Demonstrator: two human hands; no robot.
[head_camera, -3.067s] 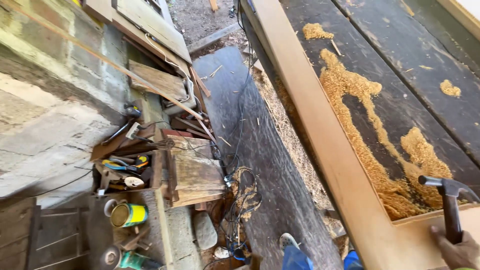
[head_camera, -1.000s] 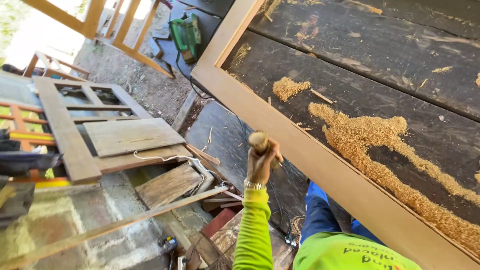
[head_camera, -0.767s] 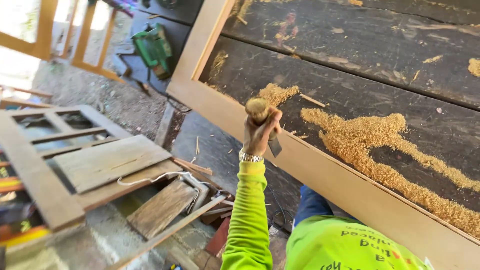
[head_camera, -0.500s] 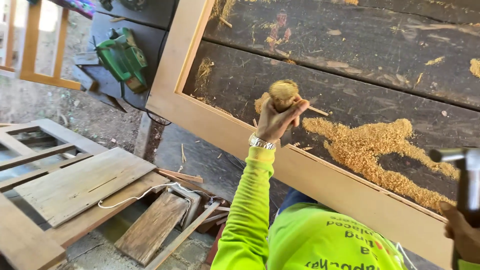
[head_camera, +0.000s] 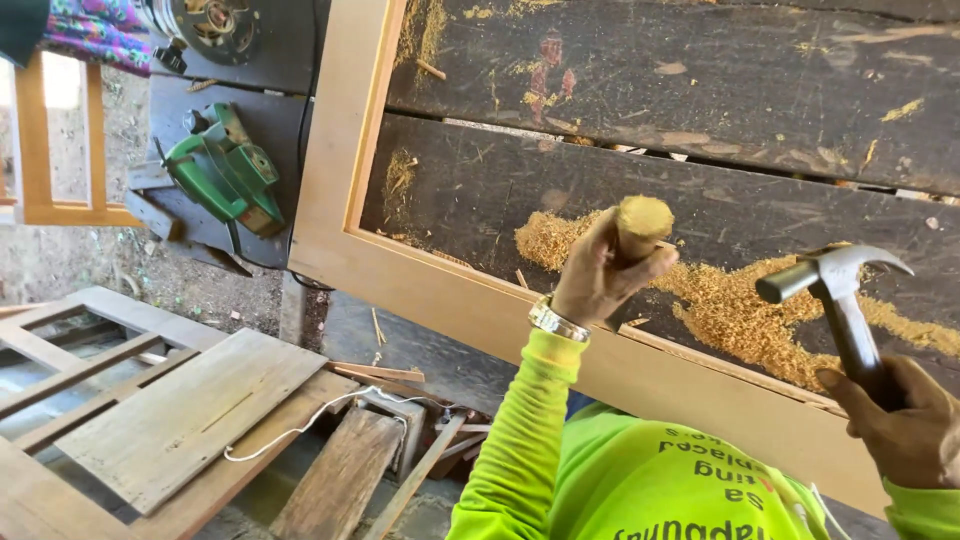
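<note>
Wooden and worn at its top end, the handle of a chisel (head_camera: 640, 228) is gripped by the left hand (head_camera: 598, 275), whose fingers are wrapped tightly around it. This tool stands almost upright, just above the lower rail of a light wooden door frame (head_camera: 480, 305); its blade is hidden behind the hand. The right hand (head_camera: 905, 425) is closed around the dark handle of a claw hammer (head_camera: 835, 285). The steel head of the hammer is raised to the right of the chisel handle and is not touching it. The frame lies on dark planks (head_camera: 700, 80), and yellow sawdust (head_camera: 740, 320) is scattered on them between the 2 tools. On the left wrist there is a metal watch (head_camera: 557, 321) above a bright yellow-green sleeve (head_camera: 515, 430). A green power tool (head_camera: 225, 175) rests on a dark board left of the frame, well apart from both hands.
</note>
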